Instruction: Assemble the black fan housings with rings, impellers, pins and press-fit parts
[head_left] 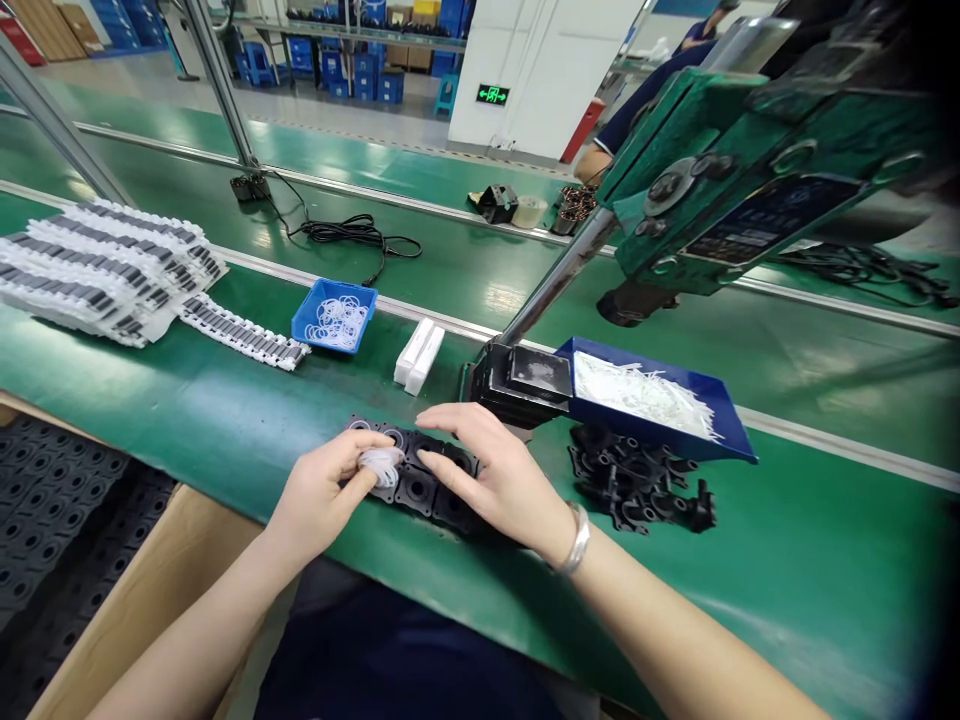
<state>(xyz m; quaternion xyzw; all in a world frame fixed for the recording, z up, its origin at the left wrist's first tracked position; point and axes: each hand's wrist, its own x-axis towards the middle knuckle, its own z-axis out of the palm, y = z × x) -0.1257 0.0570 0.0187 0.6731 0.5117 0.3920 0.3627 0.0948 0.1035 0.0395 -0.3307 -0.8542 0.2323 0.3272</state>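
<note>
Several square black parts [416, 488] with round centres lie side by side on the green bench. My left hand [330, 482] pinches a bunch of thin white rings [381, 466] over the left end of these parts. White rings rest on the parts at the far left of the group. Above the middle and right parts is my right hand [495, 470], its thumb and fingers apart and nothing visible between them. A bracelet [577, 540] circles my right wrist.
A blue tray of white rings [298, 325] and white blocks [418, 356] stand behind. To the right are a green press [690, 190], a blue bin of white strips [739, 425] and piled black fittings [637, 478]. White-and-grey strips [112, 265] lie left; a cardboard box [161, 590] holds black parts.
</note>
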